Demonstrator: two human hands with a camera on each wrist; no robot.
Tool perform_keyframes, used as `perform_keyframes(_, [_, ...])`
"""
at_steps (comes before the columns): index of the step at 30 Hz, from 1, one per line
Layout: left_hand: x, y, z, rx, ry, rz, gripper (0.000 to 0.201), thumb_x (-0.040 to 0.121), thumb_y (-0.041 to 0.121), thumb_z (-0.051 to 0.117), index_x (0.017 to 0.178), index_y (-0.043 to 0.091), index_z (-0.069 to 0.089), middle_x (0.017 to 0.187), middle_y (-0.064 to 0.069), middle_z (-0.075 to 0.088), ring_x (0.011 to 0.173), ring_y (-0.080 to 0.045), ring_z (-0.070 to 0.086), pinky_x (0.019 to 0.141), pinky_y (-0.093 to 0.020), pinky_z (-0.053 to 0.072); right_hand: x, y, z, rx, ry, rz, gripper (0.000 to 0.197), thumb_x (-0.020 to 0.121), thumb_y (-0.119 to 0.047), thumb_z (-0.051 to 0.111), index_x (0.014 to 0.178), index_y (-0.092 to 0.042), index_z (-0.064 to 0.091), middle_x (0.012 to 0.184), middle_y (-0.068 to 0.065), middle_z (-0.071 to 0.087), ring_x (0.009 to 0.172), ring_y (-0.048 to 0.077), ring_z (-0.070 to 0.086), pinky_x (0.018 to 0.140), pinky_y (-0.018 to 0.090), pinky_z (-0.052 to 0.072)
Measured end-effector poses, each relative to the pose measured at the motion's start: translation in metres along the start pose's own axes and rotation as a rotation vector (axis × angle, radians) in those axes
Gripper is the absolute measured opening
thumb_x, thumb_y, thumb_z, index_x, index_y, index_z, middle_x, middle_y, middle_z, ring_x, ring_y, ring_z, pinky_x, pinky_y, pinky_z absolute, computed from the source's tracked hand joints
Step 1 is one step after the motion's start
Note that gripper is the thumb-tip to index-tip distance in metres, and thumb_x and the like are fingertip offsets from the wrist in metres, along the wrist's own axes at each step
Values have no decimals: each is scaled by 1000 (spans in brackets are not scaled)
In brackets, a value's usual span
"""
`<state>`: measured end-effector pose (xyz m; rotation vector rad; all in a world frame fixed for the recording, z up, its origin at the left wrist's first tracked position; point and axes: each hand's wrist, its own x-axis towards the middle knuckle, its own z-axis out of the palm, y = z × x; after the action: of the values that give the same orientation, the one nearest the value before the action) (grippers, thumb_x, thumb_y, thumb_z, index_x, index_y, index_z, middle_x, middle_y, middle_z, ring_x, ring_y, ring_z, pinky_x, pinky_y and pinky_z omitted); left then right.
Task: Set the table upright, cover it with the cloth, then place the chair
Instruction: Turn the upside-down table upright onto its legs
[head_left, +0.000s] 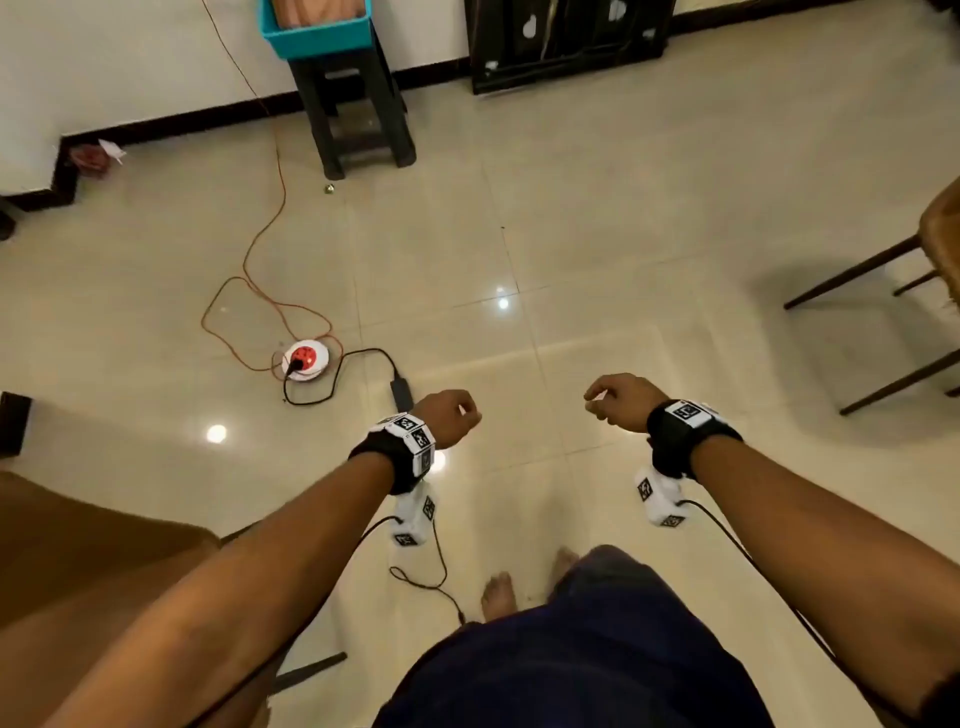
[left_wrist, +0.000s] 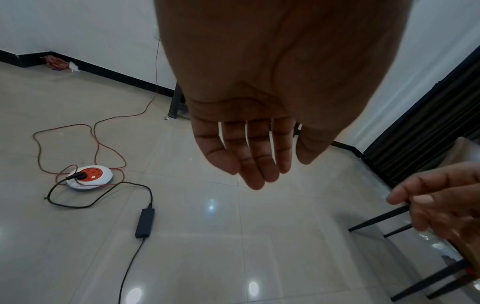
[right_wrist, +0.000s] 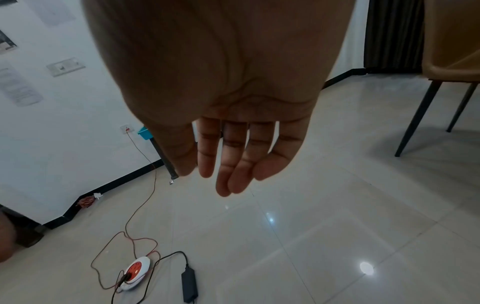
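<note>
I stand on glossy beige tile, my left hand (head_left: 451, 415) and right hand (head_left: 621, 401) hanging loose, fingers relaxed, holding nothing. No step is begun, I judge. A tan padded chair (head_left: 940, 244) on thin dark legs stands at three o'clock. Table and cloth aren't in view; finding them comes next.

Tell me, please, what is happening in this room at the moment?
A person stands barefoot on the tiled floor with both arms held out in front. The left hand and the right hand hang relaxed and hold nothing. A chair with dark legs stands at the person's right, and something brown sits at the lower left, though I cannot tell what it is. A round power strip with an orange cord lies on the floor ahead. No cloth is in view, so the work has not visibly begun.
</note>
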<state>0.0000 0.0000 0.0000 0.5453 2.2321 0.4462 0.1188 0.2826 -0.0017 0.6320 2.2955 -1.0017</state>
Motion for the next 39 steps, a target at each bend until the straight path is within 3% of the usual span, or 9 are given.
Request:
perform_keyframes(10, [105, 9, -73, 49, -7, -135, 14, 93, 39, 56, 94, 26, 59, 89, -3, 67, 93, -25, 67, 83, -34, 52, 125, -10, -80, -25, -44, 27, 13, 94, -30, 65, 107, -25, 66, 82, -5, 69, 86, 17, 65, 83, 30, 52])
perform_keyframes(13, [133, 17, -96, 34, 45, -192, 24, 94, 36, 57, 111, 19, 63, 108, -7, 67, 104, -27, 63, 86, -30, 47, 161, -13, -114, -34, -79, 28, 12, 94, -30, 66, 105, -26, 66, 81, -7, 68, 85, 17, 65, 82, 29, 51])
perform_keyframes(17, [182, 37, -133, -50, 133, -213, 51, 93, 31, 61, 140, 16, 49, 143, -7, 49, 128, -26, 49, 100, -30, 38, 214, -14, -178, -58, -112, 24, 10, 94, -31, 65, 103, -28, 65, 86, -5, 68, 86, 17, 65, 83, 29, 51])
perform_keyframes(20, [219, 46, -158, -53, 132, -249, 55, 94, 31, 62, 144, 16, 45, 148, -10, 45, 133, -28, 44, 108, -34, 34, 248, -11, -223, -55, -121, 40, 8, 94, -31, 65, 102, -29, 65, 85, -6, 68, 86, 17, 65, 85, 31, 52])
perform_keyframes(23, [261, 53, -180, -28, 59, -294, 50, 94, 32, 60, 140, 17, 47, 144, -10, 49, 130, -28, 48, 106, -34, 36, 287, -7, -270, -55, -129, 79, 8, 94, -31, 65, 101, -28, 65, 83, -6, 70, 84, 15, 65, 85, 31, 52])
perform_keyframes(29, [378, 63, -228, -45, -82, -416, 32, 93, 39, 59, 119, 22, 62, 113, -4, 67, 103, -22, 62, 89, -27, 45, 392, -3, -376, -55, -104, 145, 9, 93, -31, 65, 102, -27, 66, 85, -3, 72, 82, 17, 66, 80, 29, 50])
perform_keyframes(34, [484, 95, -297, -65, -153, -390, 21, 94, 39, 57, 108, 24, 65, 102, -1, 65, 103, -23, 62, 87, -27, 45, 476, -13, -481, 33, -69, 218, 10, 94, -26, 65, 102, -20, 67, 87, 4, 73, 79, 22, 67, 72, 28, 49])
perform_keyframes(39, [595, 131, -393, -70, -172, -348, 14, 94, 40, 58, 99, 28, 62, 96, -1, 70, 91, -22, 67, 80, -26, 48, 556, -8, -597, 152, 26, 300, 15, 96, -20, 66, 108, -11, 68, 92, 13, 71, 76, 24, 64, 62, 26, 46])
